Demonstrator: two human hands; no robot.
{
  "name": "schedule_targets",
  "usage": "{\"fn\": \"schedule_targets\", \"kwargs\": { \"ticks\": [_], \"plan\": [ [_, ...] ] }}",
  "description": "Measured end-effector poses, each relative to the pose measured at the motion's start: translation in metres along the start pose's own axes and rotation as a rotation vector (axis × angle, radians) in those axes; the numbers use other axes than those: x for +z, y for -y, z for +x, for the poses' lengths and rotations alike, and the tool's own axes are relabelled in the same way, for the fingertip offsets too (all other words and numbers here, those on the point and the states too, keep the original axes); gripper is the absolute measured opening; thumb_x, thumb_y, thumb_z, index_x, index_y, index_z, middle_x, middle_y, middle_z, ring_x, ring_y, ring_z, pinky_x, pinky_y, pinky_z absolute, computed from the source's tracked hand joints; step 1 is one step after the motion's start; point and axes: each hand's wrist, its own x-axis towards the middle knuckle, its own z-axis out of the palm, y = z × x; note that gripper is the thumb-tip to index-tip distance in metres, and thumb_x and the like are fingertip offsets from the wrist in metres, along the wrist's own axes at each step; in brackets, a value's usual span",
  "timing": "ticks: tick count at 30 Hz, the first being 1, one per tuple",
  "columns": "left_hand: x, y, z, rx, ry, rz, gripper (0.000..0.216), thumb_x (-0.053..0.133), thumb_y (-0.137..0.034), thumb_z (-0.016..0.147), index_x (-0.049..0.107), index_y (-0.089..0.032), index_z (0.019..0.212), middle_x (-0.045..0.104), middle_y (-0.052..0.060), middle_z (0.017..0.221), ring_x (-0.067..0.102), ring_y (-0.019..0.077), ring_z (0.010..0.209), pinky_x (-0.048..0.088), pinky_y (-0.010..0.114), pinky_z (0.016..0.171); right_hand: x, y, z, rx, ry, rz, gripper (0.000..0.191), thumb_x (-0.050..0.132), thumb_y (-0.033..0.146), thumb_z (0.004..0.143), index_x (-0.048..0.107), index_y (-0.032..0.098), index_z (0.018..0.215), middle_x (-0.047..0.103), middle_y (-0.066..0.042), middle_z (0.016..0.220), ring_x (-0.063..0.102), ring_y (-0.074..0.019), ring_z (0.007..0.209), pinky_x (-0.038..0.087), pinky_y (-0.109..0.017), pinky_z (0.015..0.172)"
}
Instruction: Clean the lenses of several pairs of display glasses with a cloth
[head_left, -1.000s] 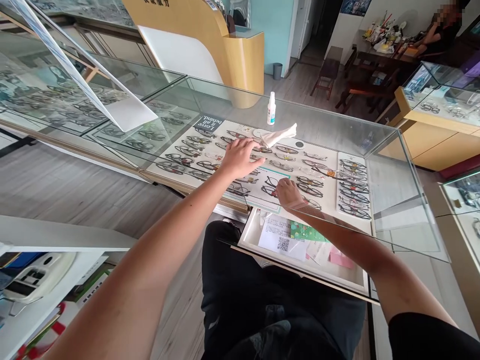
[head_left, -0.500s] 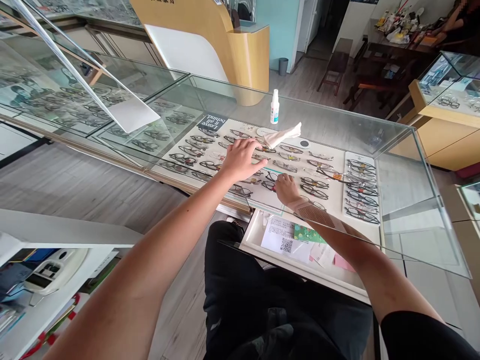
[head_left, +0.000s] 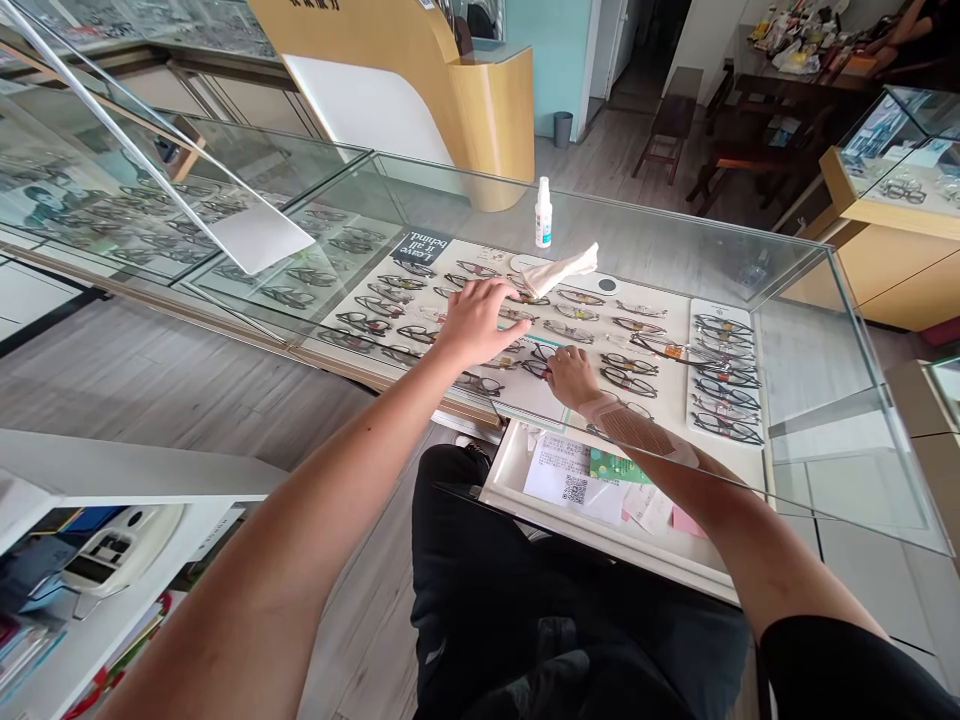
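Observation:
My left hand [head_left: 478, 318] lies palm down on the top of the glass display case [head_left: 750, 260], fingers stretched out and apart. My right hand [head_left: 572, 375] reaches inside the case under the glass, its fingers curled on a dark pair of glasses [head_left: 538, 367] lying on a white tray with a teal edge [head_left: 529, 395]. Rows of glasses [head_left: 630, 355] fill the display around it. A white cloth [head_left: 559, 267] and a small spray bottle [head_left: 543, 213] rest on the glass top beyond my left hand.
An open white drawer [head_left: 675, 560] below the case holds papers and cards. A second glass case [head_left: 150, 200] runs to the left, a yellow counter [head_left: 480, 100] stands behind, a white shelf [head_left: 135, 480] at lower left. Another person sits at a far table.
My right hand has crept slightly further into the case along the tray. My left hand stays flat on the glass. The camera view shifted a little.

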Motion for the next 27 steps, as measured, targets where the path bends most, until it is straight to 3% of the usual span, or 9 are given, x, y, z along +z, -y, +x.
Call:
{"fn": "schedule_targets", "kwargs": {
  "ticks": [10, 27],
  "plan": [
    [-0.003, -0.002, -0.001, -0.007, 0.015, -0.002, 0.050, 0.067, -0.059, 0.106, 0.065, -0.031, 0.148, 0.058, 0.011, 0.177, 0.047, 0.0448, 0.164, 0.041, 0.068, 0.132, 0.000, -0.007, 0.004, 0.031, -0.029, 0.063, 0.048, 0.050, 0.047, 0.119, 0.080, 0.013, 0.135, 0.074, -0.025, 0.151, 0.057, -0.0432, 0.144, 0.045, -0.056, 0.127],
    [-0.004, -0.003, -0.001, -0.011, 0.008, 0.009, 0.050, 0.070, -0.055, 0.105, 0.066, -0.029, 0.148, 0.059, 0.012, 0.176, 0.049, 0.0451, 0.163, 0.043, 0.067, 0.132, 0.010, -0.007, 0.007, -0.014, -0.069, 0.120, 0.048, 0.052, 0.047, 0.119, 0.082, 0.012, 0.133, 0.078, -0.025, 0.148, 0.060, -0.0434, 0.145, 0.046, -0.057, 0.126]
  ]
}}
